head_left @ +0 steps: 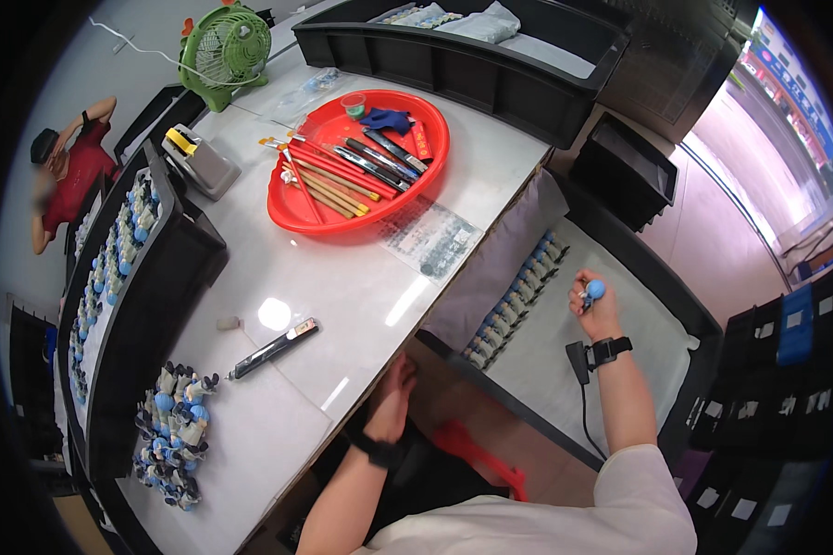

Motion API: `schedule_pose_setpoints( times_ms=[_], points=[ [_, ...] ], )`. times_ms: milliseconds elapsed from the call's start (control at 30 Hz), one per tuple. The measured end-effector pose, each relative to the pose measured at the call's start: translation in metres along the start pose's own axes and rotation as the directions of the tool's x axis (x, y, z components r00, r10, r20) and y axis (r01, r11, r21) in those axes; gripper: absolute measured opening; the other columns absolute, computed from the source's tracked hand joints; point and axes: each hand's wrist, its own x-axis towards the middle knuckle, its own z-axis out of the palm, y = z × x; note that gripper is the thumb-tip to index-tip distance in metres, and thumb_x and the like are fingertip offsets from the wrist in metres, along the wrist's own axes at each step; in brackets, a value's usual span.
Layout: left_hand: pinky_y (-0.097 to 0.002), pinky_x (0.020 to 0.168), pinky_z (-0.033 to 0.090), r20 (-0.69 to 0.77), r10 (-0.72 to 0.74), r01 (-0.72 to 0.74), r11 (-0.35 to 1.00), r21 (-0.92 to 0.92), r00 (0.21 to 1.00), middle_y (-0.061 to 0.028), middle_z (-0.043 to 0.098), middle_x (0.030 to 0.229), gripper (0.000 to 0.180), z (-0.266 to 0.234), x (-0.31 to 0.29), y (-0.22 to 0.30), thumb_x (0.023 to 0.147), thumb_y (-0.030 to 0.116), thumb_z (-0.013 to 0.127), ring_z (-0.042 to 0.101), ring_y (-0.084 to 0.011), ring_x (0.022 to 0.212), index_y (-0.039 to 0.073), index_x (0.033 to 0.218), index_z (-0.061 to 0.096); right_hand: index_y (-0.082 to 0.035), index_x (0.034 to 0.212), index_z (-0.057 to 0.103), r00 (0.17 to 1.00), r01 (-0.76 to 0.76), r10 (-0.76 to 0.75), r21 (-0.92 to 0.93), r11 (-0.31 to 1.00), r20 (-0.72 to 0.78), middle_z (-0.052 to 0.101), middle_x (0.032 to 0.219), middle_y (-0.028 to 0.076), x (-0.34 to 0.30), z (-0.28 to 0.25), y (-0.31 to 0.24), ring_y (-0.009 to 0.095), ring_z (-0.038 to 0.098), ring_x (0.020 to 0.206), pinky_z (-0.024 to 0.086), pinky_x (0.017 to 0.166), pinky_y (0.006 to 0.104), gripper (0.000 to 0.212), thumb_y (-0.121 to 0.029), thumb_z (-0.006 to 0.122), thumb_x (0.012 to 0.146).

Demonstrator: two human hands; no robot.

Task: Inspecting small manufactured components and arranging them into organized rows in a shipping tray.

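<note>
Right hand (598, 310) out over the lined tray (620, 370), fingers closed round a small figurine (593, 290) with a blue round head, held up clear of the liner. Wrist strapped with a black band, a cable hanging from it. Left hand (396, 393) down by the table (342, 287) edge, fingers curled loosely; impossible to tell whether anything is in it.

Just left of the held piece, a row of figurines (518, 301) lying side by side along the tray's near wall, blue heads all one way. Judging from that, best to set this one down at the end of the row, same way round, touching its neighbour but not riding over it. Worth keeping the grip on the body rather than the painted head, and lowering gently so the others stay put.

Further out on the table: a black pen-like tool (273, 350), a red dish (361, 162) full of brushes and sticks, a cluster of figures (171, 435) at the near left, a black rack (130, 277) of more, a tape dispenser (199, 159) and a green fan (224, 51). Another person (65, 176) seated at far left.
</note>
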Motion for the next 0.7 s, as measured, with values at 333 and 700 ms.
schedule_pose_setpoints(
  times_ms=[333,700],
  points=[
    [-0.0323,0.089,0.037,0.029,0.081,-0.036,0.702,-0.711,0.996,-0.0104,0.05,0.113,0.034,0.009,0.106,-0.005,0.085,0.018,0.05,0.048,-0.0204,0.104,0.003,0.115,0.046,-0.002,0.094,0.053,1.0,-0.03,0.027,-0.582,0.813,-0.015,0.048,0.06,-0.003,-0.057,0.009,0.001,0.004,0.043,0.045,0.033,0.038,0.0187,0.019,-0.011,0.057,0.077],
    [-0.0311,0.088,0.039,0.158,0.191,-0.066,0.813,-0.579,0.969,-0.0097,0.051,0.111,0.036,0.076,0.079,-0.001,0.081,0.017,0.055,0.049,-0.0216,0.102,0.002,0.112,0.047,0.003,0.103,0.05,0.984,0.172,-0.155,-0.725,0.667,0.09,0.054,0.067,0.002,-0.067,0.015,-0.032,0.006,0.049,0.048,0.039,0.042,0.0192,0.033,-0.009,0.064,0.075]
  ],
)
